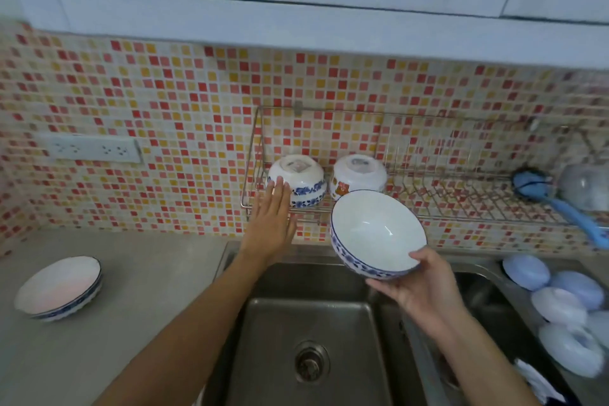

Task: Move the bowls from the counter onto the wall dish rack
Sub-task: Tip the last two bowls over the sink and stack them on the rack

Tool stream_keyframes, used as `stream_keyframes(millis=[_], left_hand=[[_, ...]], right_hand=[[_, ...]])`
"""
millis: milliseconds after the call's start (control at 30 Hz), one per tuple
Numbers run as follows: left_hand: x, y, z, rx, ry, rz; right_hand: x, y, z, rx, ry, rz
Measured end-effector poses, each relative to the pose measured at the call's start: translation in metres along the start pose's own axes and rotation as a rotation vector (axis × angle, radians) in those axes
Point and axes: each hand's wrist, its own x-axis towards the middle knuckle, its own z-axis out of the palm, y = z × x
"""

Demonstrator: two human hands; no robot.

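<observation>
My right hand (420, 285) grips a white bowl with a blue floral rim (374, 231) by its near edge, tilted, above the sink and just below the wire wall dish rack (438, 204). On the rack's left end sit stacked upside-down blue-patterned bowls (301, 178) and an upside-down red-flowered bowl (361, 175). My left hand (273, 217) is flat, fingers together and extended, its fingertips touching the blue-patterned stack. A shallow blue-rimmed bowl stack (59, 288) rests on the grey counter (138, 273) at the left.
A steel sink (306, 333) lies below my arms. A blue brush (557, 204) and an upturned glass (585, 186) occupy the rack's right end. Pale blue round items (560, 300) fill the sink's right side. A socket strip (92, 148) is on the mosaic wall.
</observation>
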Motion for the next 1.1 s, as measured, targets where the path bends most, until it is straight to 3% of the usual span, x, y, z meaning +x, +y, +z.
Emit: stream_keyframes(millis=[133,300,700,1100], left_hand=[[0.000,-0.008,0.008,0.085,-0.026,-0.038],[-0.002,-0.007,0.006,0.076,-0.017,-0.083],[-0.005,-0.008,0.007,-0.036,0.004,-0.082],[-0.006,-0.004,0.002,-0.052,-0.064,-0.107]], right_hand=[[0.019,-0.017,0.022,-0.108,-0.042,-0.037],[0.054,-0.040,0.053,-0.291,-0.021,-0.225],[0.141,-0.075,0.125,-1.030,0.092,-0.849],[0.173,-0.052,0.133,-1.881,0.140,-1.092]])
